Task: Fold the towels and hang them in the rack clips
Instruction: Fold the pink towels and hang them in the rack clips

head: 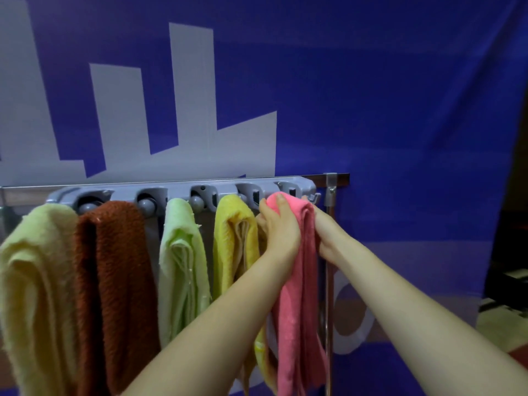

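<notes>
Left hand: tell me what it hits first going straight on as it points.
The left hand grips the pink towel, fingers pointing up and away. Straight on, it would likely meet the end clip of the grey rack first, towel fold leading; depth is unclear.

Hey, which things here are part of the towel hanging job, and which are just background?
Part of the job: pink towel, gripped by the left hand and right hand; grey clip rack; pale yellow towel, brown towel, light green towel, yellow towel, already hung.
Just background: metal stand; blue banner.
</notes>
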`<state>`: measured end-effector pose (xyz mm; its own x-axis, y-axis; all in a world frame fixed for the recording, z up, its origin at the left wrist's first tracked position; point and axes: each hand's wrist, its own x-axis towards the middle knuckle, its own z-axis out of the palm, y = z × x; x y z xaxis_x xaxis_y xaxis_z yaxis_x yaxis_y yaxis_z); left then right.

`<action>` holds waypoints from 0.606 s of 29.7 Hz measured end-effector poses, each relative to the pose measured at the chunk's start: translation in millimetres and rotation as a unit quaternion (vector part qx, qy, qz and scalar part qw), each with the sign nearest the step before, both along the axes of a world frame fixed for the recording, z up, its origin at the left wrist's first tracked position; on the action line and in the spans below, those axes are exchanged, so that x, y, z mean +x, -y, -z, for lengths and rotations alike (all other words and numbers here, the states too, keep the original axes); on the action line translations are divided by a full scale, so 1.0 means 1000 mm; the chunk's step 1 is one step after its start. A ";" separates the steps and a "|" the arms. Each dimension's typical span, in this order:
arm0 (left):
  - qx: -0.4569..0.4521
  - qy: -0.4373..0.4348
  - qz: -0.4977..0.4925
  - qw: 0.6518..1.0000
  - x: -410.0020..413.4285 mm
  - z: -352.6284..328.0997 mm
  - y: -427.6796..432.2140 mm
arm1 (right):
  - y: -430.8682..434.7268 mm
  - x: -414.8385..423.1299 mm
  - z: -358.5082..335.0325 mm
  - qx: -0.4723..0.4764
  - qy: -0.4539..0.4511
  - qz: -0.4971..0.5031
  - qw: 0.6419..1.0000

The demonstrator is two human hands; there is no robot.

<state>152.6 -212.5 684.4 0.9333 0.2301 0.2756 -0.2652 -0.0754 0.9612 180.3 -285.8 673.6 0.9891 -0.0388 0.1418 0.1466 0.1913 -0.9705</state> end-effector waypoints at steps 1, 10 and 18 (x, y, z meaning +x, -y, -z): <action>0.006 -0.006 0.016 1.000 -0.009 0.001 0.002 | 0.002 -0.010 -0.001 0.008 0.007 0.010 1.000; 0.053 -0.029 0.090 0.994 -0.088 0.043 0.001 | 0.018 -0.112 0.029 -0.075 0.033 0.027 0.996; 0.058 -0.100 0.198 0.973 -0.173 0.196 0.005 | 0.027 -0.202 0.188 -0.105 -0.063 0.000 0.993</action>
